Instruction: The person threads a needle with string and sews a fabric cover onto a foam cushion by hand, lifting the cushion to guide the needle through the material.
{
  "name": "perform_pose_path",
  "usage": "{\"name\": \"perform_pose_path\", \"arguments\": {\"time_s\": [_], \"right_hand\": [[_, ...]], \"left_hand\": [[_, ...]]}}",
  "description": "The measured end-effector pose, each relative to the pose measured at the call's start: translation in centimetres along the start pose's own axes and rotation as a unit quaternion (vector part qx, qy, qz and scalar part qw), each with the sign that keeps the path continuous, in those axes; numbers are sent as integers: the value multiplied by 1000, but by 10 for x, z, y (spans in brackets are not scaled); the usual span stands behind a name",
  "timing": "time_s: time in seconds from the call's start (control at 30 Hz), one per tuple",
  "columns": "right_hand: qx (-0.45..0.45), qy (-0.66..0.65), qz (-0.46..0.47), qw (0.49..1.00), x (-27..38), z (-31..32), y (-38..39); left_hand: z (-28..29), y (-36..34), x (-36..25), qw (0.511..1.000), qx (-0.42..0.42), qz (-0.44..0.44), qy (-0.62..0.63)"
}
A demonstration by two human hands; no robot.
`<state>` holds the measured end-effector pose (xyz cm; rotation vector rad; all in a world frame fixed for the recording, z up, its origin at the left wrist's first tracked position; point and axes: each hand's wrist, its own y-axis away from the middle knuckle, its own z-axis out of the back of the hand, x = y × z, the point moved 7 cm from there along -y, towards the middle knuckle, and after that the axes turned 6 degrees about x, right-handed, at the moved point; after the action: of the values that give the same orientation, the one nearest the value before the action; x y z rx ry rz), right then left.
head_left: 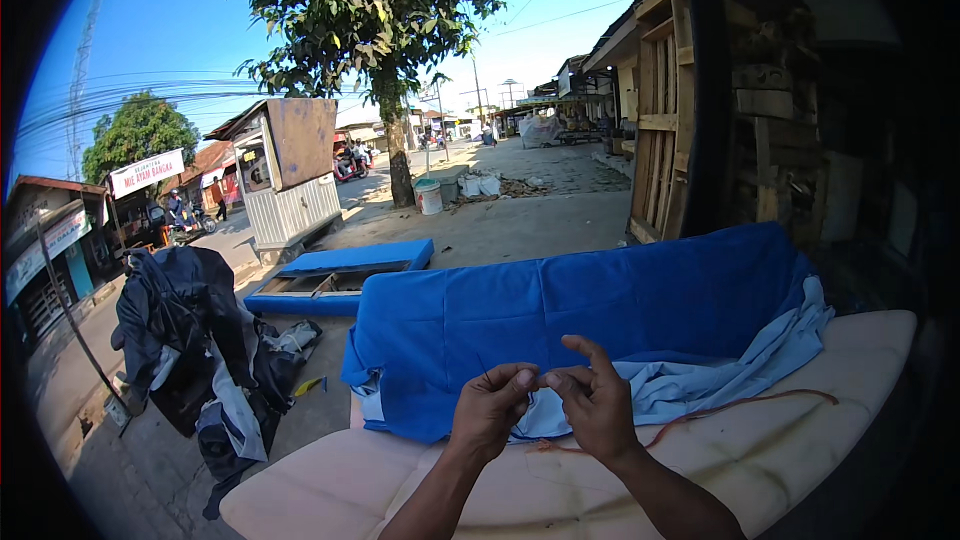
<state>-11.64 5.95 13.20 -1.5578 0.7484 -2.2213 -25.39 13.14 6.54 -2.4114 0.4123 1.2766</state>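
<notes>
My left hand (490,415) pinches a thin, dark, needle-like object between thumb and fingers, in front of the blue cloth. My right hand (600,415) meets it at the fingertips, index finger raised, thumb closed on something too fine to make out. Behind both hands, the blue cloth (590,300) drapes over a long bulky piece, with pale blue fabric (715,365) bunched along its lower side. Beneath lies a pale, stained padded cushion (350,490), crossed by a thin orange cord (832,397).
A blue-covered wooden frame (355,257) lies behind on the pavement. A dark fabric pile (180,330) sits left. Upright wooden frames (660,130) stand right. Beyond are a kiosk (290,200), a tree (395,155), a bucket (429,198) and people with motorbikes (185,215) on the street.
</notes>
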Motion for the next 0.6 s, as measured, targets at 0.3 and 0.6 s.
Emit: {"name": "perform_pose_path", "arguments": {"time_s": [0.3,0.6], "right_hand": [[-31,-108,-54,992,-44,6,20],[41,-40,-60,997,-48,0,26]], "left_hand": [[-8,-2,21,999,4,5,-32],[-4,3,11,998,-3,-23,-52]]}}
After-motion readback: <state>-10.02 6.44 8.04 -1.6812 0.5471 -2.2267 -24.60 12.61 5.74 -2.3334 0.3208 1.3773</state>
